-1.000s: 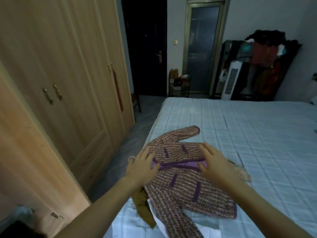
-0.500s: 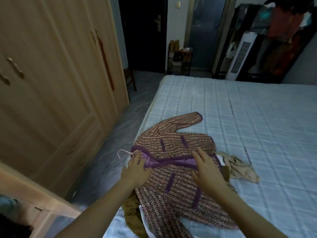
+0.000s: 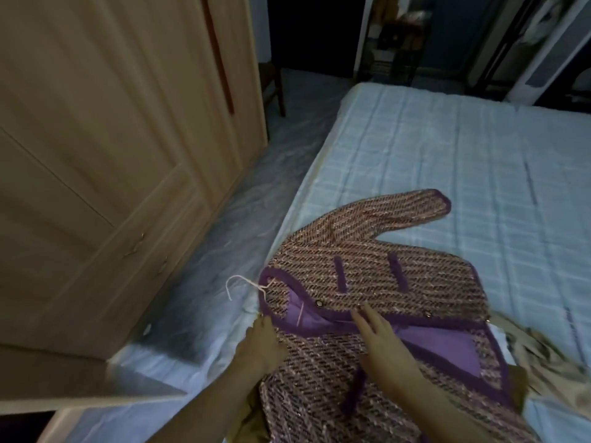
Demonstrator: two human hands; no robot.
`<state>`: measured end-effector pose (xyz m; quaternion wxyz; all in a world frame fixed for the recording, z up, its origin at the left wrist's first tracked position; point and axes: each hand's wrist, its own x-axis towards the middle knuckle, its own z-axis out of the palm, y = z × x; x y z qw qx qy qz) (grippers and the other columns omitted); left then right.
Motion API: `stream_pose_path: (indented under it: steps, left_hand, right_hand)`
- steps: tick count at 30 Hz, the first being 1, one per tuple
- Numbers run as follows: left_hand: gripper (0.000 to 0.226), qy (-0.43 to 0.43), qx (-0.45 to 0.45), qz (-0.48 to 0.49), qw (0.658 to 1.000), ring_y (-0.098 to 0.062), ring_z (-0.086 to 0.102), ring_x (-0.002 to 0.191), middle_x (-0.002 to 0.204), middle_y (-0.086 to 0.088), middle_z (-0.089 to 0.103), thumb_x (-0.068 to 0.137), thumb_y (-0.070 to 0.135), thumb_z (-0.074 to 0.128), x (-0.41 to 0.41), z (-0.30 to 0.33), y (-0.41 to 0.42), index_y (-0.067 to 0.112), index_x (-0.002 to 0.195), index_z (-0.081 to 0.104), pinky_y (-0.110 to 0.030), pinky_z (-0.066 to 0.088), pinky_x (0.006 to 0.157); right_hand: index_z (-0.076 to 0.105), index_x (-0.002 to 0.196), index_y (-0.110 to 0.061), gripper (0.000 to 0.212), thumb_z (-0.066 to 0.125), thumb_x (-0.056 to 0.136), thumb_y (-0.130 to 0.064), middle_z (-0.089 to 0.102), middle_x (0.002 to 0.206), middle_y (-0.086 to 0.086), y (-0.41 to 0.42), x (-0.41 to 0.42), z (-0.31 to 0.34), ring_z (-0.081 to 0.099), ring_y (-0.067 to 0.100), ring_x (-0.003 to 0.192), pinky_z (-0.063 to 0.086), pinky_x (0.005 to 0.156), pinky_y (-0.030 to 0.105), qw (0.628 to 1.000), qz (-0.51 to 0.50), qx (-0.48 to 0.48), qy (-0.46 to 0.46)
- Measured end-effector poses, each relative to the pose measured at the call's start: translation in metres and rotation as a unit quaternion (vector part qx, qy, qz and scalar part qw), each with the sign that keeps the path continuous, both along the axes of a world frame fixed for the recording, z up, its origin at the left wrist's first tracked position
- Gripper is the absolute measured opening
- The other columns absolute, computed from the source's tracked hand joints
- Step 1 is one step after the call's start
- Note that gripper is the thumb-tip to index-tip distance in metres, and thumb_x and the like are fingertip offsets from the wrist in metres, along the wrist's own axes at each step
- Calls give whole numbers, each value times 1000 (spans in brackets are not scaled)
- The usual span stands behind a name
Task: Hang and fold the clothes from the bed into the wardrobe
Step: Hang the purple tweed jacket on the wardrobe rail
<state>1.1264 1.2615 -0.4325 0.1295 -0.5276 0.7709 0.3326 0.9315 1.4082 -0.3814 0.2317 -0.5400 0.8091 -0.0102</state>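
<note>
A tweed jacket (image 3: 377, 276) with purple trim lies spread on the bed (image 3: 479, 161) near its left edge, one sleeve stretched toward the far right. A white hanger hook (image 3: 238, 284) sticks out of its collar over the bed edge. My left hand (image 3: 263, 343) grips the lower front panel close to the collar. My right hand (image 3: 382, 340) lies flat with straight fingers on the front opening, where the purple lining shows. The wooden wardrobe (image 3: 112, 155) stands at the left, its far doors closed.
An open wardrobe door edge (image 3: 80, 382) juts in at the lower left. An olive garment (image 3: 252, 426) lies under the jacket and a beige garment (image 3: 553, 372) is crumpled to its right. A narrow floor strip (image 3: 243, 193) separates bed and wardrobe.
My view has dipped downward and moved closer. My left hand has slid down from the collar, which now lies open showing lining. My right hand has shifted left along the front opening.
</note>
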Motion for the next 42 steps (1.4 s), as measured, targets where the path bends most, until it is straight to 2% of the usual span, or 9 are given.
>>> stream_pose_path:
  steps: [8, 14, 21, 24, 29, 33, 36, 40, 42]
  left_hand:
    - [81, -17, -70, 79, 994, -24, 31, 133, 139, -6, 32, 85, 39, 68, -5, -92, 12, 11, 143, 21, -33, 33, 111]
    - [91, 52, -1, 145, 988, -19, 44, 117, 123, 2, 38, 62, 36, 88, 3, -117, -12, 17, 129, 29, -36, 45, 96]
    - [106, 65, -6, 167, 984, -20, 47, 122, 133, 0, 42, 57, 35, 91, 5, -121, -14, 16, 138, 25, -37, 45, 98]
    - [104, 65, 8, 176, 982, -18, 49, 119, 131, 2, 43, 57, 39, 87, 3, -115, -14, 17, 138, 26, -34, 46, 97]
    - [69, 82, 3, 206, 975, -17, 60, 106, 114, 7, 60, 67, 67, 58, -7, -112, -16, 32, 126, 46, -41, 54, 87]
    - [50, 132, -34, 188, 973, -10, 59, 106, 114, 12, 62, 78, 58, 55, -13, -97, 3, 31, 120, 53, -37, 52, 88]
    - [42, 203, -42, 223, 952, -10, 56, 110, 122, 10, 61, 86, 31, 65, -16, -76, 14, 26, 127, 57, -27, 45, 90]
    - [46, 261, -10, 226, 938, -13, 67, 85, 114, 4, 67, 93, 18, 61, -22, -35, 18, 36, 132, 45, -18, 49, 70]
    - [38, 285, -16, 204, 936, -11, 67, 90, 113, 5, 65, 95, 21, 59, -28, -8, 17, 30, 129, 43, -14, 49, 70]
  right_hand:
    - [-26, 147, -17, 122, 75, 80, -35, -11, 161, -2, -37, 1, -122, -1, 22, 148, 10, 120, 43, 992, 26, 123, 23]
    - [-28, 146, -28, 145, 87, 59, -44, -4, 158, -4, -69, -16, -148, 8, 28, 143, 28, 110, 50, 982, 36, 181, 48]
    - [-34, 143, -17, 159, 89, 49, -54, 2, 151, 12, -97, -13, -155, 12, 38, 139, 27, 105, 60, 956, 89, 247, 129]
    - [-27, 146, -14, 157, 87, 48, -59, 11, 147, 14, -92, -14, -153, 18, 37, 137, 20, 110, 59, 957, 117, 218, 151]
    - [-7, 149, -20, 137, 85, 53, -58, 21, 144, 13, -81, -11, -142, 22, 34, 135, 21, 109, 57, 961, 134, 195, 143]
    - [14, 141, -24, 109, 83, 60, -51, 28, 142, 11, -64, -8, -136, 27, 33, 132, 25, 106, 54, 975, 107, 155, 116]
    - [28, 135, -24, 87, 80, 68, -45, 35, 136, 9, -45, 1, -131, 34, 31, 125, 31, 99, 49, 987, 77, 99, 105]
    - [63, 93, -21, 79, 95, 22, -30, 58, 100, 12, -16, 1, -124, 52, 32, 86, 49, 59, 49, 989, 82, 65, 99]
    - [66, 92, -27, 84, 92, 13, -38, 60, 103, 11, -14, -8, -99, 56, 31, 88, 52, 55, 49, 986, 108, 87, 97]
